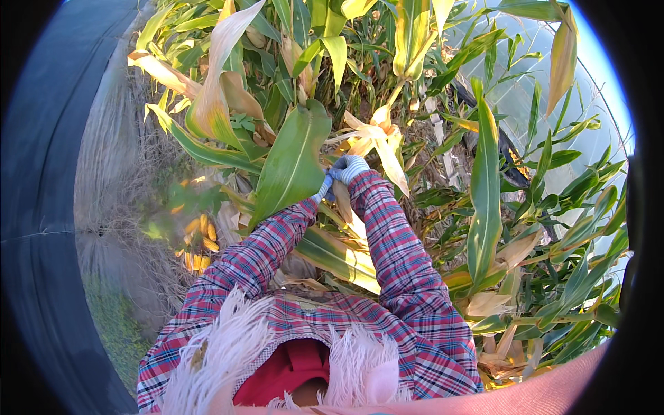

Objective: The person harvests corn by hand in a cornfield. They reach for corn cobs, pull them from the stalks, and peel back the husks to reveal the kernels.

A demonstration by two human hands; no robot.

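Observation:
Both my hands wear pale grey-blue knitted gloves and meet among the maize plants. A broad green maize leaf (pixel 291 161) covers part of my left hand (pixel 327 188). My right hand (pixel 348 168) is against it, fingers curled. A dry husk strip (pixel 342 201) hangs just under the hands. What lies between the fingers is hidden. Just above and right of my right hand, a peeled-back dry maize husk (pixel 381 135) spreads on its stalk. A yellowing leaf (pixel 340 259) slants below my forearms.
Several husked yellow maize ears (pixel 199 238) lie on the ground at left. Dark sheeting (pixel 41 171) runs along the far left. Standing maize plants (pixel 485 192) crowd the right, before a pale translucent sheet wall (pixel 550 67). White scarf fringe (pixel 223 347) hangs at my chest.

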